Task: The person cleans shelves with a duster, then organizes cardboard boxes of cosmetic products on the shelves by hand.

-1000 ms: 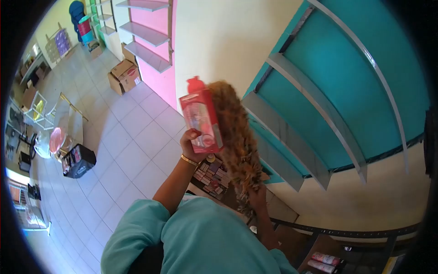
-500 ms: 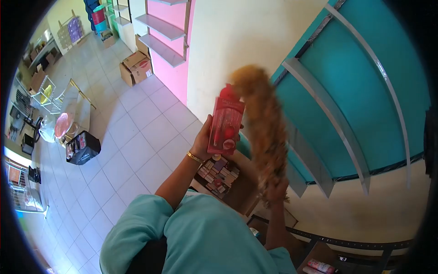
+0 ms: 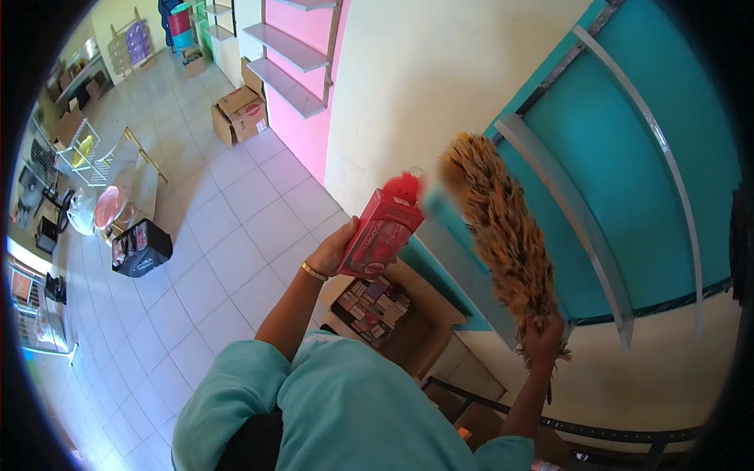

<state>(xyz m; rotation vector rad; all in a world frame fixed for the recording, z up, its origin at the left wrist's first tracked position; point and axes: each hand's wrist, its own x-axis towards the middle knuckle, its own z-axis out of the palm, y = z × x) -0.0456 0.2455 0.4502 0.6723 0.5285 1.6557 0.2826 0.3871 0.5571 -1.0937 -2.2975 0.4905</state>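
- Red all over, the box (image 3: 379,235) is in the left hand (image 3: 334,247). I can see the fingers wrapped round its lower end, so that hand is closed on it.
- I see the box held up in the air. It is tilted, with its top end pointing up and to the right. The top end looks blurry, so I cannot tell what is on it.
- I see the right hand (image 3: 542,334) made into a fist round the bottom of a feather duster (image 3: 503,228). It has a firm hold.
- Brown and orange feathers stick up from that fist and lean to the upper left.
- The feather duster and the box do not touch. I can see a strip of pale wall between them.
- Behind the feather duster are the teal shelves (image 3: 597,196) on the wall.
- A gold bracelet (image 3: 312,272) sits on the left wrist, just below the hand.
- Both arms come out of a teal top (image 3: 353,416) at the bottom of my view.
- Under the box I see an open carton (image 3: 373,302) with small packs in rows inside it.
- White floor tiles (image 3: 228,228) fill the left side.
- Two brown cartons (image 3: 239,114) stand on the tiles by the pink shelves (image 3: 294,55), well away from the hands.
- A black bag (image 3: 140,247) sits on the tiles far off to the left.
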